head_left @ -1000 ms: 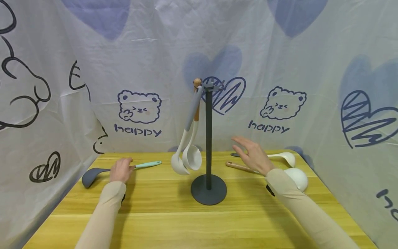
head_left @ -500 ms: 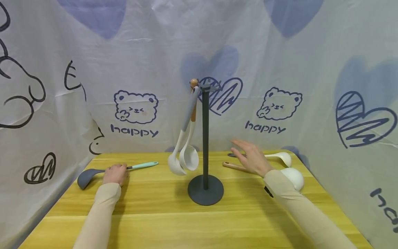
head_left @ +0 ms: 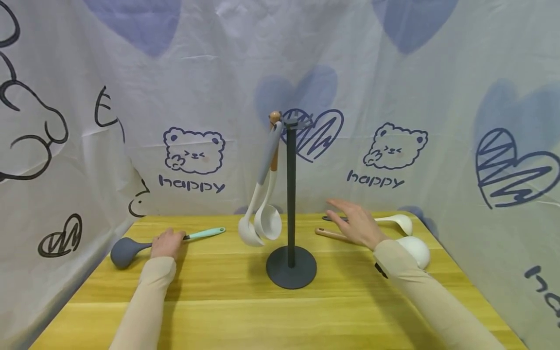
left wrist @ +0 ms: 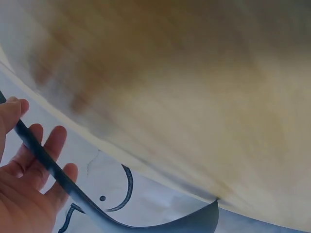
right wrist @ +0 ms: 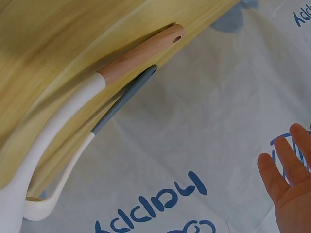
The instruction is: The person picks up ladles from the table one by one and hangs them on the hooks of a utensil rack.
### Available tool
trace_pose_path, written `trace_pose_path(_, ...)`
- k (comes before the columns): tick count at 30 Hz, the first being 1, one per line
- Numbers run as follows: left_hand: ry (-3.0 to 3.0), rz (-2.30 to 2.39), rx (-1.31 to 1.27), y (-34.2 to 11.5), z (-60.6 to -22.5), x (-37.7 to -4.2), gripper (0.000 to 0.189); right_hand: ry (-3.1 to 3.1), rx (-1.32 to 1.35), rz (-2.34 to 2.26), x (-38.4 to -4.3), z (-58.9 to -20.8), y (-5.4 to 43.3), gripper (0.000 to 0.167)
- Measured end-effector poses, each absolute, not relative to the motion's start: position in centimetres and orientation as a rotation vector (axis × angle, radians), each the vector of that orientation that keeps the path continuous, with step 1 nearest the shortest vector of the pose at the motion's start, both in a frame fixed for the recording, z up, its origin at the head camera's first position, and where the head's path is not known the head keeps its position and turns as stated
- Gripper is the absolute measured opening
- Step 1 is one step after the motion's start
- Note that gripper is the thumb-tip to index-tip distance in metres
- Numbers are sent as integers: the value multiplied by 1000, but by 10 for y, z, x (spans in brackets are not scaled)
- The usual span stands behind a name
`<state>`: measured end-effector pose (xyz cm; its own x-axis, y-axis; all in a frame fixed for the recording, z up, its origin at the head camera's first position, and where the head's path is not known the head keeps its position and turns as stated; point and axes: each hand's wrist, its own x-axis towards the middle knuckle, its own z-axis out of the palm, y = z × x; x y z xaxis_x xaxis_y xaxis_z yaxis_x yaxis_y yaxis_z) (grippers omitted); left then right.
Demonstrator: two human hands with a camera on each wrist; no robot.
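Observation:
My left hand [head_left: 166,244] holds a dark grey ladle [head_left: 124,253] by its shaft, with the mint-green handle end pointing right. In the left wrist view the thumb lies on one side of the ladle's shaft [left wrist: 51,165] and several fingers on the other. My right hand [head_left: 359,226] hovers with spread, nearly straight fingers above two white ladles at the right. One has a wooden handle [right wrist: 143,53], the other a grey handle [right wrist: 124,99]. The right hand [right wrist: 296,194] holds nothing; its sleeve hides part of the wooden-handled ladle.
A dark stand [head_left: 290,194] with a round base rises mid-table. From its left hooks hang a grey-handled white ladle [head_left: 268,160] and a wooden-handled white ladle [head_left: 269,222]. Printed cloth [head_left: 245,58] encloses the wooden table [head_left: 227,321] at the back and sides.
The left hand has shifted slightly and the dark grey ladle's bowl has turned to show a rounder face. The right hand stays almost still. The head view has swayed a little.

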<state>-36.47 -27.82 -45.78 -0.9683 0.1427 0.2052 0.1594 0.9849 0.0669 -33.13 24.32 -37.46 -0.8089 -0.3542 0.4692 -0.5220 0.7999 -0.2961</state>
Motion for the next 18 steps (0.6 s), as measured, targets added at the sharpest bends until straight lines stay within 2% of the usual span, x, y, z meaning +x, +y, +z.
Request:
trace_pose_path(11, -2786, -67, -378, -276, -449, -376, 28, -2602, 687, 593, -332, -374, 241, 46)
trace_pose_path(18, -2717, -163, -404, -271, -437, -380, 35, -2613, 670, 582, -332, -373, 241, 45)
